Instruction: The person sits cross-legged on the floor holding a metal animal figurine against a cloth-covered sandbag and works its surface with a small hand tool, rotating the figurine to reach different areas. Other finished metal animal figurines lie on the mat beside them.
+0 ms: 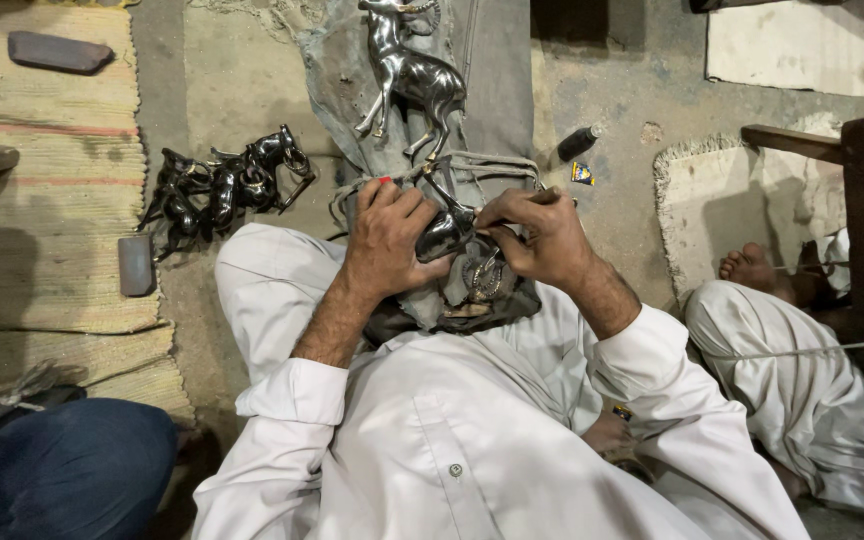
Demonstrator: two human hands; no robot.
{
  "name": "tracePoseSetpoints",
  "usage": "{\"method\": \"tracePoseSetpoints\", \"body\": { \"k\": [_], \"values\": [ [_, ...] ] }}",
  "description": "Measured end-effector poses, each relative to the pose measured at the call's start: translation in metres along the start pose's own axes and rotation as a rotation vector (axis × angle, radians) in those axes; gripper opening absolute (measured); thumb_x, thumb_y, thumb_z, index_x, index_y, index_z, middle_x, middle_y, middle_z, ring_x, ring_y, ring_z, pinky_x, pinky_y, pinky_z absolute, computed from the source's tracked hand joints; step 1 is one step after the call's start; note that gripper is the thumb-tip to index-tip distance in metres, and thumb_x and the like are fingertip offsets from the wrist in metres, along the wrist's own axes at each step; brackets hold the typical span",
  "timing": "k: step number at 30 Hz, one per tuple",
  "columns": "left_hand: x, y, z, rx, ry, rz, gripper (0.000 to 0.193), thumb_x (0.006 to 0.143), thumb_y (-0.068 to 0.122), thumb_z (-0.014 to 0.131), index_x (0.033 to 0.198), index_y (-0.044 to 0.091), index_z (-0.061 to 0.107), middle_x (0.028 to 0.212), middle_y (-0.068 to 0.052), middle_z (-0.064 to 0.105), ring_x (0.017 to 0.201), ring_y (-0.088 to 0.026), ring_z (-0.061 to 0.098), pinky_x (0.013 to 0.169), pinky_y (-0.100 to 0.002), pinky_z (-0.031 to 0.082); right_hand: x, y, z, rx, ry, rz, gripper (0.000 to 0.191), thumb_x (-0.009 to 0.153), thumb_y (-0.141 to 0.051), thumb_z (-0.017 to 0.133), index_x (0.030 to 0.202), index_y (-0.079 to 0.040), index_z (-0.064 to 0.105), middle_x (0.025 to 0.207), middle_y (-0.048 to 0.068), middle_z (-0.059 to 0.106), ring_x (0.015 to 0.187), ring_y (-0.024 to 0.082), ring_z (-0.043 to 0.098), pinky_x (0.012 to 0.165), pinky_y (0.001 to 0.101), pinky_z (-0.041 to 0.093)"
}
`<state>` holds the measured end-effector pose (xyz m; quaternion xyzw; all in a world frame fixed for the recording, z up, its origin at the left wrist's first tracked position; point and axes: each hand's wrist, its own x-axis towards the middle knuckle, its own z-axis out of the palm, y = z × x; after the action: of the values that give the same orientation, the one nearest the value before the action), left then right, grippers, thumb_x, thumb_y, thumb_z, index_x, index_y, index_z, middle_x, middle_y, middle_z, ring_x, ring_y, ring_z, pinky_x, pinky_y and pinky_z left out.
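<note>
You are sitting on the floor with a metal deer figurine lying between your hands over your lap: your left hand is gripping its left side, your right hand is touching its right. A second deer figurine is resting just beyond on the cloth. A heap of figurines is lying to your left, beside the woven mat. Another person's foot is resting to your right.

My clothing: white long-sleeved shirt, small button on the front placket, cuffs pushed up the hairy forearms.
</note>
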<state>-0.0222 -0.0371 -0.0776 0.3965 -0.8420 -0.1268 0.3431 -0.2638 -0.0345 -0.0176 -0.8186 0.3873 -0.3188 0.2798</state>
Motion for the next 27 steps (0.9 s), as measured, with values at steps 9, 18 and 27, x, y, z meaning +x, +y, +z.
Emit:
{"method": "tracePoseSetpoints", "body": {
  "k": [9, 18, 27],
  "values": [
    [0.001, -0.002, 0.002, -0.008, 0.004, 0.007, 0.054, 0.068, 0.045, 0.085, 0.103, 0.007, 0.070, 0.094, -0.008, 0.058, 0.094, -0.029, 0.056, 0.105, -0.049, 0.038, 0.002, -0.004, 0.012, 0.048, 0.123, 0.221, 0.011, 0.092, -0.001, 0.079, 0.101, -0.004, 0.074, 0.098, 0.008, 0.078, 0.087, 0.018, 0.078, 0.077, 0.0278, 0.065],
    [0.000, -0.003, 0.002, -0.003, -0.008, 0.002, 0.055, 0.068, 0.046, 0.084, 0.103, 0.006, 0.069, 0.093, -0.008, 0.058, 0.093, -0.029, 0.055, 0.105, -0.049, 0.038, 0.008, -0.012, 0.013, -0.075, 0.126, 0.177, 0.011, 0.089, -0.001, 0.078, 0.099, -0.004, 0.074, 0.095, 0.007, 0.077, 0.081, 0.018, 0.077, 0.067, 0.0275, 0.063],
    [0.000, -0.004, 0.003, 0.007, 0.006, 0.011, 0.057, 0.067, 0.049, 0.083, 0.102, 0.006, 0.069, 0.093, -0.008, 0.057, 0.093, -0.030, 0.055, 0.104, -0.049, 0.038, 0.002, -0.007, 0.002, -0.067, -0.005, 0.093, 0.016, 0.084, 0.004, 0.075, 0.095, -0.006, 0.072, 0.093, 0.007, 0.076, 0.080, 0.022, 0.076, 0.062, 0.0311, 0.059]
  ]
}}
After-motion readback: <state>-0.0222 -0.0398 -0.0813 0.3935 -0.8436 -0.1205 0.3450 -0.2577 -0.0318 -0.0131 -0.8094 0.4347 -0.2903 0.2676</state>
